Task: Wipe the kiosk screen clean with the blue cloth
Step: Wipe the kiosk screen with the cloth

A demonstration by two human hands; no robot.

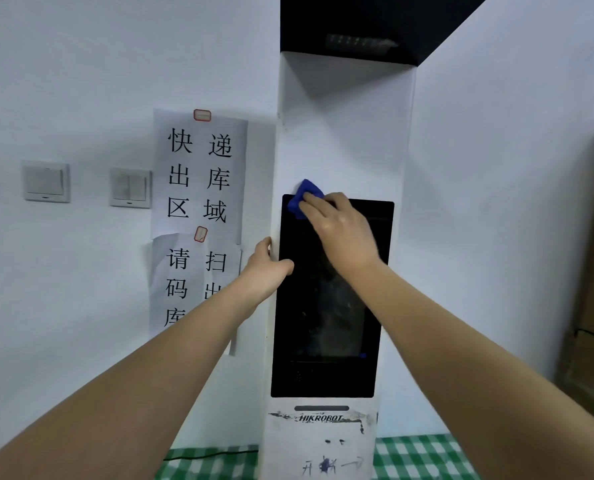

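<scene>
- The right hand (pixel 337 230) presses a bunched blue cloth (pixel 304 199) against the kiosk screen (pixel 326 323) at its 11 o'clock corner; the fingers curl over the cloth, grasping it, and part of the cloth laps past the top edge onto the white casing.
- The left hand (pixel 266 268) steadies the kiosk (pixel 344 140) at the screen's 9 o'clock edge: its thumb lies on the glass, and the fingers go round the side, out of sight.
- Risk, as I judge it: that thumb on the glass could leave a fresh print on the very surface being cleaned.
- Risk: the tall, narrow kiosk stands on a green checked tablecloth (pixel 420 455); hard sideways strokes could rock or slide it if the left hand lets go.
- Risk: smears show in the dark middle of the screen; a small bunched cloth may skip patches or only spread them about.
- Risk: a black cable (pixel 212 454) lies at the base towards 7 o'clock and could be tugged if the kiosk shifts.
- Writing: "HIKROBOT" (pixel 321 418) is printed below the screen on a scuffed strip; under it are handwritten marks and an arrow, not legible.
- The wall notice (pixel 200 174) at 9 o'clock reads 快递出库区域; the sheet below shows 请扫码, the rest hidden by the arm.
</scene>
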